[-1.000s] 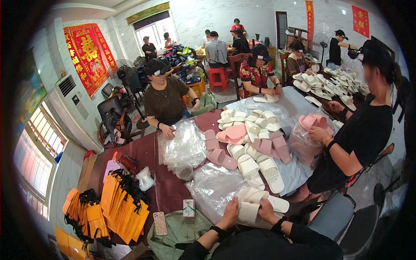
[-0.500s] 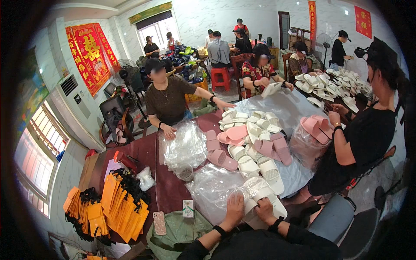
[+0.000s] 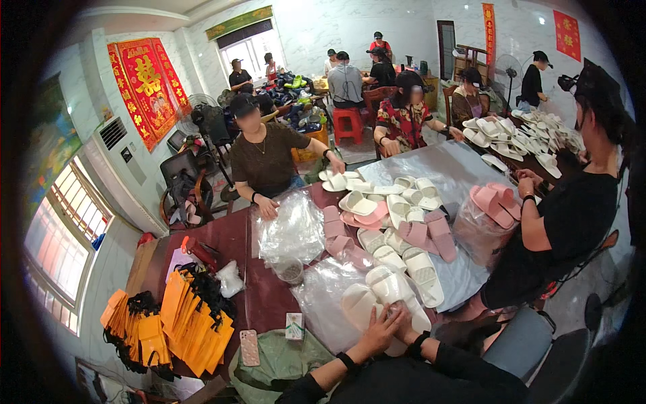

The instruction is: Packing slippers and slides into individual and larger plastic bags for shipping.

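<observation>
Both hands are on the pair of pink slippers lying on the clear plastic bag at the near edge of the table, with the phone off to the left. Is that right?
Not quite: the slippers under the left hand and right hand are white, not pink, as the head view shows. They do lie on the clear plastic bag at the near edge of the table, and the phone is off to the left.

Counts at the slipper table [image 3: 242, 236]

Two hands [image 3: 377, 330] rest on one pair of white slippers [image 3: 383, 296]; three co-workers [image 3: 266, 158] sit or stand at the same table, with one phone [image 3: 249, 347], one small box [image 3: 294, 326], and one stack of orange tags [image 3: 188, 323].
</observation>
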The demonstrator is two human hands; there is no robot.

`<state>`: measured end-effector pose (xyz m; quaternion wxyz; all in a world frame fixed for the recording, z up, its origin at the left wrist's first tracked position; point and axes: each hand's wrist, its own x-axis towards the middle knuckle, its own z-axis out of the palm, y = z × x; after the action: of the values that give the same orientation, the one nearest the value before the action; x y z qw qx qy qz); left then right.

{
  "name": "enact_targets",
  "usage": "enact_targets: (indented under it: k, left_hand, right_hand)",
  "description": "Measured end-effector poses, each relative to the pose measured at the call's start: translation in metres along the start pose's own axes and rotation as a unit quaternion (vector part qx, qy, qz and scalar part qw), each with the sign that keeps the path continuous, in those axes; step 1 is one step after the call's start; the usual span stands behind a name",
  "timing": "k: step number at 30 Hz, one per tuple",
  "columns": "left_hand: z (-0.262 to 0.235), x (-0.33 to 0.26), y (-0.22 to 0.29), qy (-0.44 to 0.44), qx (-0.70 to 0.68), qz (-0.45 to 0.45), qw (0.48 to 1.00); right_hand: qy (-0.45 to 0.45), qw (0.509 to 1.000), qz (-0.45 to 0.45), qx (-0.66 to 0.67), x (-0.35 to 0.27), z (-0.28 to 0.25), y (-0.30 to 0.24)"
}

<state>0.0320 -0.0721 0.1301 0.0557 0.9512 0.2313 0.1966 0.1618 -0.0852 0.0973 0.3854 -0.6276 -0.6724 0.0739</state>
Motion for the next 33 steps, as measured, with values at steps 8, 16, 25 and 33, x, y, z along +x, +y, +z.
enact_targets:
  k: [8, 16, 25, 33]
  left_hand:
    - [-0.020, -0.027, 0.007, -0.010, -0.272, 0.056, 0.961]
    - [-0.032, -0.072, -0.042, 0.376, -0.105, -0.464, 0.795]
    - [-0.019, -0.079, -0.034, 0.247, -0.716, -0.435, 0.487]
    - [-0.001, -0.097, -0.035, 0.099, -0.767, -0.429, 0.466]
  right_hand:
    - [0.045, 0.999, -0.015, 0.024, 0.014, 0.014, -0.013]
    - [0.013, 0.993, -0.014, 0.113, 0.022, 0.011, -0.055]
    - [-0.008, 0.997, -0.048, -0.052, -0.015, 0.062, -0.013]
    - [0.034, 0.964, 0.233, 0.124, 0.010, 0.031, -0.077]
